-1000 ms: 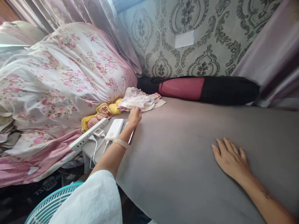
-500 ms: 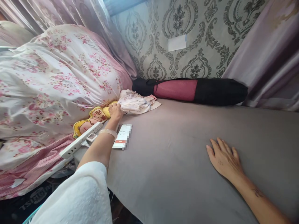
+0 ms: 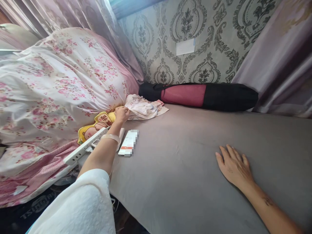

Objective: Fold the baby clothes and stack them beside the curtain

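While I watched from a distance through the head camera, the left hand (image 3: pixel 122 114) was stretched out to the far left corner of the grey-covered surface (image 3: pixel 175 182), where a crumpled pale cloth (image 3: pixel 146 109) lay in a loose heap. Its fingers were curled at the cloth's left end; I could not tell whether that grip had pinched any fabric or merely touched it. A pale bangle (image 3: pixel 112 137) circled the wrist, and a white sleeve (image 3: pixel 80 198) covered the upper arm.

I saw the right hand (image 3: pixel 234 165) resting palm down toward the right edge, well apart from the cloth, its grip open and holding nothing, with the fingers slightly spread.

Just beside the left forearm, near the left edge, lay a phone (image 3: pixel 126 143) with its screen lit and partly pixelated. A white power strip (image 3: pixel 73 157) ran slantwise along that edge, partly hidden from me by the arm. Beyond it, a yellow cushion (image 3: pixel 89 131) with a cartoon figure sat against floral bedding (image 3: pixel 63 81). Along the far edge, by the patterned wall (image 3: pixel 158 26), I made out a long black and dark-red bag (image 3: pixel 182 95).
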Demonstrator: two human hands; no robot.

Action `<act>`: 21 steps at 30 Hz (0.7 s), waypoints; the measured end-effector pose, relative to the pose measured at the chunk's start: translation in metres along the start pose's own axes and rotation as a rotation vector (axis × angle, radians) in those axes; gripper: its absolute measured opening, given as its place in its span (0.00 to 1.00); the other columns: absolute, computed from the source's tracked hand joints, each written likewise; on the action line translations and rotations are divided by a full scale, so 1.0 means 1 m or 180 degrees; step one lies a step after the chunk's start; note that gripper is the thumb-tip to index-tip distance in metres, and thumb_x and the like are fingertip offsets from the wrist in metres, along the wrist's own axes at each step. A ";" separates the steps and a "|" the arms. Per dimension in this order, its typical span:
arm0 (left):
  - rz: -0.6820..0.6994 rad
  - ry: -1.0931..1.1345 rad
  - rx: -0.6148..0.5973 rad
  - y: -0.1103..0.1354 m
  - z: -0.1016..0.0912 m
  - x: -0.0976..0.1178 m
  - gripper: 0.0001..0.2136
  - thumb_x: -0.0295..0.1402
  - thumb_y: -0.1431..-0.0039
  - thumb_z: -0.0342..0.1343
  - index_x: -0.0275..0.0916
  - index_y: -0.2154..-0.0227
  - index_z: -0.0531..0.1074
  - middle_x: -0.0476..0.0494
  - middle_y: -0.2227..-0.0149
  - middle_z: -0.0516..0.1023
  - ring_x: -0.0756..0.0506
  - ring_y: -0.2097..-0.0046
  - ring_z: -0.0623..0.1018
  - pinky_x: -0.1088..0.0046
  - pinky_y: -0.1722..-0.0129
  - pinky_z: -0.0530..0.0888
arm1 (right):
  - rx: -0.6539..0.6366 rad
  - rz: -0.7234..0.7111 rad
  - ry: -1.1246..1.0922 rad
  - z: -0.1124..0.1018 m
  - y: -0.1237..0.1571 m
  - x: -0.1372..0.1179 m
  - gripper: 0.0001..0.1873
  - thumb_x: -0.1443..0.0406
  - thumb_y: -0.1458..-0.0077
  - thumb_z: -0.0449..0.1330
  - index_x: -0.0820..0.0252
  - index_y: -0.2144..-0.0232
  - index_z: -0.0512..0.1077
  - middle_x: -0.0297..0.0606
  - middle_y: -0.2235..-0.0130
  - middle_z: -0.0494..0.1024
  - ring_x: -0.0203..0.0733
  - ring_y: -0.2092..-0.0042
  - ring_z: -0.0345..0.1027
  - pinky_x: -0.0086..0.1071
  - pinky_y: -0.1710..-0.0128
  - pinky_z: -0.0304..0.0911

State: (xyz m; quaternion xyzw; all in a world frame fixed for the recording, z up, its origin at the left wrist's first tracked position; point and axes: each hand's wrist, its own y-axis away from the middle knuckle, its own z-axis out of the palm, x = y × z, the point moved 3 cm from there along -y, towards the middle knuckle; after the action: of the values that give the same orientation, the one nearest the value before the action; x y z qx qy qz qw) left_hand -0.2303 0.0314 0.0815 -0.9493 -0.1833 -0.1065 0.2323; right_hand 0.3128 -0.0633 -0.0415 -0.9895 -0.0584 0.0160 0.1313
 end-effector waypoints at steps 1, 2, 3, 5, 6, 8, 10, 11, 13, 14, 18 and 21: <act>0.0102 0.0140 0.0024 0.000 -0.002 0.007 0.11 0.36 0.42 0.50 0.40 0.65 0.76 0.39 0.51 0.76 0.36 0.45 0.66 0.59 0.46 0.61 | 0.0007 0.0000 -0.0010 0.001 0.000 0.000 0.36 0.53 0.36 0.34 0.70 0.40 0.65 0.57 0.36 0.62 0.59 0.36 0.56 0.58 0.39 0.49; 0.0214 0.0303 0.0044 0.000 -0.003 0.014 0.10 0.36 0.42 0.49 0.40 0.66 0.75 0.40 0.51 0.76 0.38 0.46 0.67 0.61 0.46 0.62 | 0.0021 0.0003 -0.0020 0.001 0.000 0.000 0.35 0.53 0.36 0.34 0.69 0.40 0.65 0.57 0.36 0.62 0.59 0.36 0.55 0.59 0.39 0.49; 0.0321 0.0499 0.0065 0.000 -0.004 0.023 0.09 0.35 0.41 0.49 0.40 0.67 0.74 0.41 0.52 0.76 0.39 0.47 0.68 0.64 0.47 0.62 | 0.0034 0.0004 -0.0031 0.002 0.000 0.001 0.35 0.53 0.36 0.34 0.69 0.40 0.65 0.57 0.36 0.62 0.59 0.36 0.55 0.59 0.39 0.49; 0.0516 0.0996 0.0089 0.000 -0.004 0.041 0.07 0.34 0.41 0.49 0.40 0.69 0.71 0.43 0.56 0.76 0.42 0.51 0.70 0.68 0.50 0.64 | 0.0055 0.0009 -0.0035 0.003 0.000 0.001 0.34 0.54 0.36 0.34 0.68 0.40 0.65 0.57 0.36 0.62 0.59 0.36 0.55 0.59 0.39 0.49; 0.0579 0.1265 0.0084 0.000 -0.004 0.050 0.07 0.34 0.40 0.49 0.40 0.71 0.69 0.44 0.60 0.76 0.43 0.54 0.71 0.70 0.53 0.65 | 0.0060 0.0011 -0.0021 0.003 0.000 0.000 0.34 0.54 0.35 0.34 0.68 0.41 0.65 0.57 0.36 0.62 0.59 0.36 0.55 0.59 0.39 0.49; 0.0626 0.1786 0.0057 0.003 -0.002 0.069 0.09 0.35 0.40 0.49 0.40 0.74 0.65 0.48 0.70 0.71 0.46 0.62 0.70 0.72 0.59 0.65 | 0.0067 0.0006 0.0023 0.002 0.000 0.000 0.34 0.54 0.35 0.34 0.68 0.41 0.65 0.57 0.36 0.62 0.59 0.36 0.55 0.58 0.39 0.49; 0.0636 0.2255 0.0020 0.008 -0.001 0.089 0.12 0.35 0.39 0.50 0.40 0.77 0.61 0.52 0.76 0.63 0.48 0.68 0.66 0.73 0.64 0.64 | 0.0063 -0.0003 0.0064 0.000 0.001 -0.002 0.34 0.54 0.35 0.34 0.69 0.41 0.65 0.56 0.36 0.62 0.58 0.36 0.56 0.57 0.38 0.48; 0.0655 0.2484 -0.0007 0.011 -0.001 0.099 0.12 0.35 0.39 0.51 0.40 0.78 0.61 0.53 0.77 0.61 0.49 0.70 0.65 0.74 0.66 0.63 | 0.0054 -0.0002 0.0074 -0.001 0.001 -0.002 0.34 0.54 0.35 0.34 0.68 0.41 0.65 0.56 0.36 0.62 0.58 0.36 0.56 0.57 0.38 0.48; 0.0722 0.2928 -0.0124 0.021 0.001 0.120 0.12 0.36 0.38 0.51 0.40 0.77 0.61 0.53 0.77 0.60 0.51 0.71 0.64 0.75 0.68 0.63 | 0.0027 0.0010 0.0070 -0.004 0.001 -0.004 0.34 0.55 0.34 0.34 0.68 0.41 0.65 0.56 0.36 0.63 0.57 0.36 0.56 0.56 0.38 0.49; 0.0723 0.3124 -0.0198 0.026 0.002 0.130 0.13 0.37 0.38 0.51 0.40 0.76 0.62 0.53 0.77 0.60 0.51 0.72 0.63 0.75 0.68 0.63 | 0.0009 0.0015 0.0056 -0.004 0.001 -0.004 0.34 0.55 0.34 0.34 0.68 0.41 0.66 0.56 0.36 0.63 0.57 0.36 0.56 0.56 0.39 0.49; 0.0504 0.3848 -0.0401 0.050 0.016 0.170 0.14 0.42 0.37 0.51 0.40 0.74 0.62 0.53 0.76 0.61 0.51 0.72 0.65 0.76 0.69 0.65 | -0.0017 0.0031 -0.0055 -0.005 0.002 -0.004 0.32 0.55 0.34 0.36 0.67 0.41 0.65 0.56 0.36 0.62 0.57 0.35 0.55 0.56 0.38 0.48; 0.0411 0.4364 -0.0590 0.069 0.031 0.199 0.13 0.43 0.36 0.49 0.40 0.72 0.63 0.52 0.74 0.65 0.51 0.70 0.68 0.76 0.68 0.67 | 0.0017 0.0053 -0.0302 -0.007 0.002 -0.003 0.31 0.56 0.34 0.37 0.66 0.40 0.64 0.53 0.36 0.64 0.55 0.35 0.55 0.54 0.37 0.48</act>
State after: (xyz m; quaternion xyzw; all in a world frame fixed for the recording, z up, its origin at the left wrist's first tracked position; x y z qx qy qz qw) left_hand -0.0176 0.0489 0.0836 -0.6927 0.0716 -0.6833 0.2196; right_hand 0.3101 -0.0679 -0.0353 -0.9877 -0.0563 0.0642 0.1309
